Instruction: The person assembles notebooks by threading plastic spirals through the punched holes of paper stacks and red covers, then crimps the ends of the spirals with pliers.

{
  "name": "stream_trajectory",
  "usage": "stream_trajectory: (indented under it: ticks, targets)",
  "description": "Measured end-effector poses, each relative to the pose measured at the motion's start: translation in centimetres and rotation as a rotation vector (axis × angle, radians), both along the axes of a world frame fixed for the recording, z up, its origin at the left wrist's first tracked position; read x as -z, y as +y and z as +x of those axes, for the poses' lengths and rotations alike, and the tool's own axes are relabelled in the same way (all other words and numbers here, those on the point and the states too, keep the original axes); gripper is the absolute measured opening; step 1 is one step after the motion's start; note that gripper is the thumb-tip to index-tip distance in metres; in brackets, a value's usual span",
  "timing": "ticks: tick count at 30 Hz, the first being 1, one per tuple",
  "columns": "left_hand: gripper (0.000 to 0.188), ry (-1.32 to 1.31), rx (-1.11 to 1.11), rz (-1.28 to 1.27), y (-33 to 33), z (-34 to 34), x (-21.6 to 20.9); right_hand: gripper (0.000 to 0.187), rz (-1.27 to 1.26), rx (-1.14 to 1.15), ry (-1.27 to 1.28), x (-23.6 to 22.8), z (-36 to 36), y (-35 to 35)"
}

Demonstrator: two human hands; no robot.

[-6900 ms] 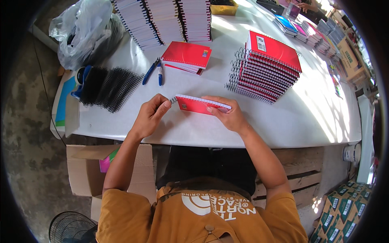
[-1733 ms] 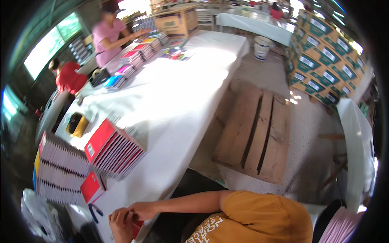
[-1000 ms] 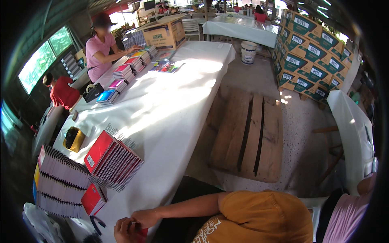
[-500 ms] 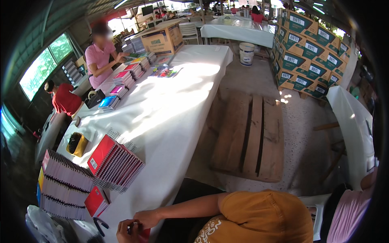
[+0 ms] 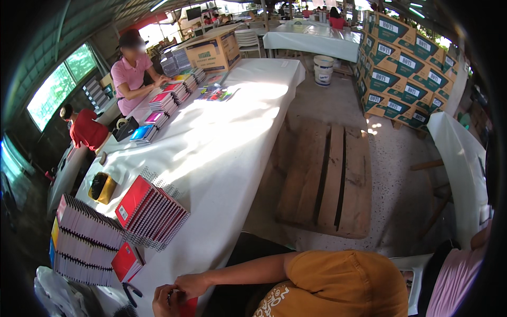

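Note:
At the bottom edge my right hand [image 5: 192, 285] reaches left from an orange sleeve. Its fingers are bent inward, close against my left hand [image 5: 165, 302]. My left hand is curled, with something small and dark at its fingers. A red cover [image 5: 189, 307] shows under my hands; the rest is hidden. Left of them a dark tool with curved handles [image 5: 132, 294] lies on the table. Just beyond it sits a small pile of red notebooks [image 5: 125, 261]. Farther back stands a tall stack of red spiral notebooks [image 5: 150, 211].
Several black-bound notebook stacks [image 5: 87, 240] stand at left, behind a clear plastic bag [image 5: 58, 290]. A yellow container [image 5: 102, 188] holds black pieces. Across the white table [image 5: 232, 137], a person in pink [image 5: 129, 79] works near a carton [image 5: 214, 50]. A wooden pallet-like bench [image 5: 322, 179] stands right.
My fingers have shifted slightly and my hands remain together. The person in pink has lowered a hand from a raised book onto the stacks. The whole view has moved a little.

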State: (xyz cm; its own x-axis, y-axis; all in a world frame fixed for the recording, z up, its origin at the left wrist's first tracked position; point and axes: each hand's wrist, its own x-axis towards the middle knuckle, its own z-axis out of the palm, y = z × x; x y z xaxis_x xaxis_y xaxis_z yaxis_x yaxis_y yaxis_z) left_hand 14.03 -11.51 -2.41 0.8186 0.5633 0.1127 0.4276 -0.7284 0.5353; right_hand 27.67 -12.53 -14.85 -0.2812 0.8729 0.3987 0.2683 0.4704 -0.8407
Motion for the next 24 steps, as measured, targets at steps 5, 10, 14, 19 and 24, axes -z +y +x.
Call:
stream_trajectory:
  ticks: [5, 10, 14, 19, 24]
  targets:
    - [0.012, -0.043, -0.059, -0.051, -0.3, 0.2, 0.2, 0.035, -0.007, -0.016, 0.016, -0.2, 0.2, -0.1]
    - [0.011, -0.042, -0.101, 0.054, -0.2, 0.5, 1.1, 0.025, -0.059, -0.077, -0.007, -0.4, 0.4, 0.0]
    - [0.013, -0.063, -0.105, -0.06, -0.4, 0.5, 0.1, 0.024, -0.024, -0.057, 0.054, 0.6, 0.1, 0.2]
    - [0.014, -0.089, -0.031, -0.088, 0.3, -0.3, 0.5, 0.029, 0.038, -0.045, -0.013, 0.9, -0.2, 0.5]
    - [0.012, -0.126, 0.073, -0.115, 0.7, -0.3, 0.3, 0.03, 0.015, -0.048, -0.098, 2.1, -0.2, 1.1]
